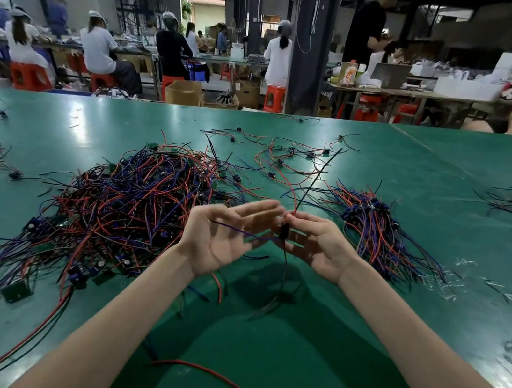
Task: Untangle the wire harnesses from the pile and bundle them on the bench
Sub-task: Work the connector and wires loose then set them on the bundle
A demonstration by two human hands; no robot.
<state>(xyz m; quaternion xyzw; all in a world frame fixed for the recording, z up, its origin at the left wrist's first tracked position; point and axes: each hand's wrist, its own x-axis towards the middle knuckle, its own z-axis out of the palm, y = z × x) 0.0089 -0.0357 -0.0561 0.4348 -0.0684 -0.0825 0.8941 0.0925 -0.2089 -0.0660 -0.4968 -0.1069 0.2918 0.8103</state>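
Right fingers: your right hand [316, 247] pinches the black connector of one harness [284, 230] between thumb and fingertips. Its red and black leads stand up from the pinch.
Left fingers: your left hand [224, 239] is straight-fingered, with the palm turned toward the right. The purple lead lies across the palm, ungripped.
Held harness: it is lifted above the bench [419, 172] and looks free of the tangle.
Pile [132, 201]: just left of your hands, a large knot of red, blue and black leads. Most of the work is left here.
Bundle [377, 226]: to the right of your right hand, with its leads lying one way. It is far smaller than the pile.
Loose harnesses [286, 160]: scattered singly beyond your hands, not yet gathered.
Progress: early, by my judgement.
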